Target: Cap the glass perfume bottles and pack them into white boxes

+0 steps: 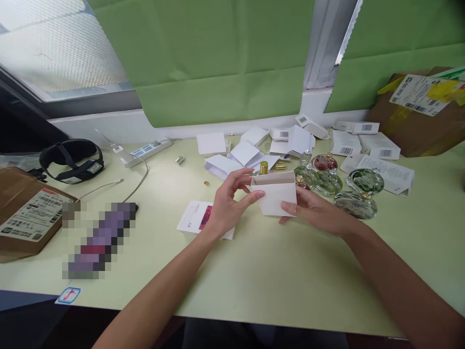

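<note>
Both my hands hold a small white cardboard box (pixel 278 194) above the middle of the pale green table (pixel 261 276). My left hand (pixel 230 203) pinches the box's left end with thumb and fingers. My right hand (pixel 316 211) grips its right side from below. The box's top is open. Just behind it lie several round glass bottles (pixel 329 177) with gold caps. A white card with a pink print (pixel 198 218) lies flat under my left wrist.
Folded white box blanks (pixel 240 155) and barcoded white boxes (pixel 363 140) are scattered at the back. Cardboard parcels sit at the far right (pixel 417 116) and near left (pixel 25 213). A black headband (pixel 72 160), power strip (pixel 148 150), cable and a blurred object (pixel 98 240) lie left.
</note>
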Demonstrator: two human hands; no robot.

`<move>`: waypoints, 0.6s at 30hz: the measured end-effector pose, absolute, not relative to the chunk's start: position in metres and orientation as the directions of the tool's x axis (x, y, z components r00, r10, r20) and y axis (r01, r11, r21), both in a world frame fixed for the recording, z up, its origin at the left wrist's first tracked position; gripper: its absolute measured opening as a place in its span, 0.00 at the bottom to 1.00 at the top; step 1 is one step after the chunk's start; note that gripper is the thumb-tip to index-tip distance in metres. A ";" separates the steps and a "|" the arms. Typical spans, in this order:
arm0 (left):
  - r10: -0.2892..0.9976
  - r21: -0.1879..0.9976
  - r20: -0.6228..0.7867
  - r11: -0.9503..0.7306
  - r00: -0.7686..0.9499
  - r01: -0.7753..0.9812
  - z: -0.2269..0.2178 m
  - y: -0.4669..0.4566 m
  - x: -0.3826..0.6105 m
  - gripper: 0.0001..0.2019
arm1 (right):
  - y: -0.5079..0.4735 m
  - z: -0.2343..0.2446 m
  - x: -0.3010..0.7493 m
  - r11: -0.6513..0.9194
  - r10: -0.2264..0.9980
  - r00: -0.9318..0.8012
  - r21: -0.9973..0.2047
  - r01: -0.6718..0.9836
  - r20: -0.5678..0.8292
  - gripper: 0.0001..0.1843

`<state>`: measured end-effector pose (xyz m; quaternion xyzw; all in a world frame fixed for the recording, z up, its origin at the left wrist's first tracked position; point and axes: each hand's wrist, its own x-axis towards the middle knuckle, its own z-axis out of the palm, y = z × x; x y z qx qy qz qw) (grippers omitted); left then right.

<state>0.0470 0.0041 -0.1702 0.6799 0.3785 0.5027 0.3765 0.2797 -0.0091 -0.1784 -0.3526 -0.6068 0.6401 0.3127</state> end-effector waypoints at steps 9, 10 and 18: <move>0.893 0.615 0.113 -0.408 0.436 0.675 -0.145 -0.018 -0.002 0.34 | -0.009 -0.179 0.275 -0.005 0.890 -0.456 -0.998 -0.056 0.021 0.29; 0.871 0.509 0.037 -0.439 0.491 0.740 -0.145 -0.024 -0.014 0.38 | -0.010 -0.178 0.276 -0.014 0.893 -0.449 -0.997 -0.075 0.022 0.28; 0.865 0.585 -0.013 -0.400 0.501 0.705 -0.148 -0.034 -0.045 0.35 | -0.013 -0.180 0.282 -0.010 0.897 -0.429 -0.964 -0.264 0.108 0.19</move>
